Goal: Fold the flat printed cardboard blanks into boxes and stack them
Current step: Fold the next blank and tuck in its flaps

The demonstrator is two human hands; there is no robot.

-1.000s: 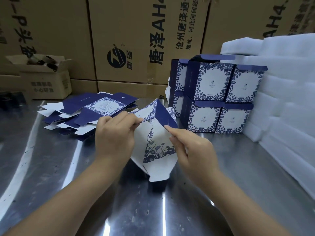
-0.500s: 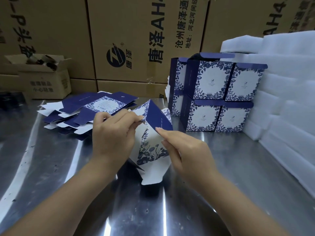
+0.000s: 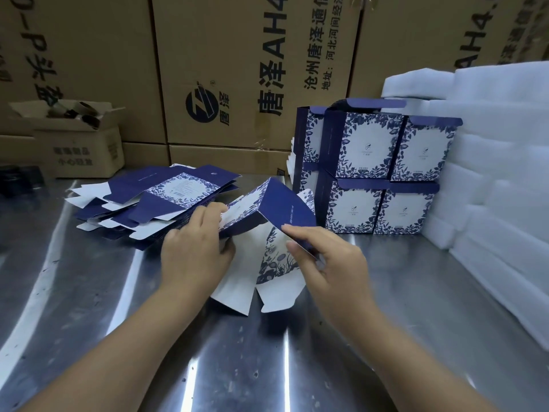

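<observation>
A half-opened blue-and-white box blank (image 3: pixel 274 215) stands over the steel table (image 3: pixel 386 307) in front of me, its white bottom flaps hanging towards me. My left hand (image 3: pixel 197 251) grips its left panel with fingers curled round the edge. My right hand (image 3: pixel 329 263) pinches the edge of the dark blue panel between thumb and fingers. A pile of flat printed blanks (image 3: pixel 160 200) lies to the left. Several folded boxes (image 3: pixel 374 171) are stacked two high at the back right.
White foam sheets (image 3: pixel 499 179) are piled along the right side. Large brown cartons (image 3: pixel 237 69) form a wall behind the table. A small open carton (image 3: pixel 74 144) holding tape rolls sits at the back left.
The blank has opened wider, its blue panel swinging right and down. My right hand moved from pressing the inner face to pinching the blue panel's edge. My left hand kept its grip.
</observation>
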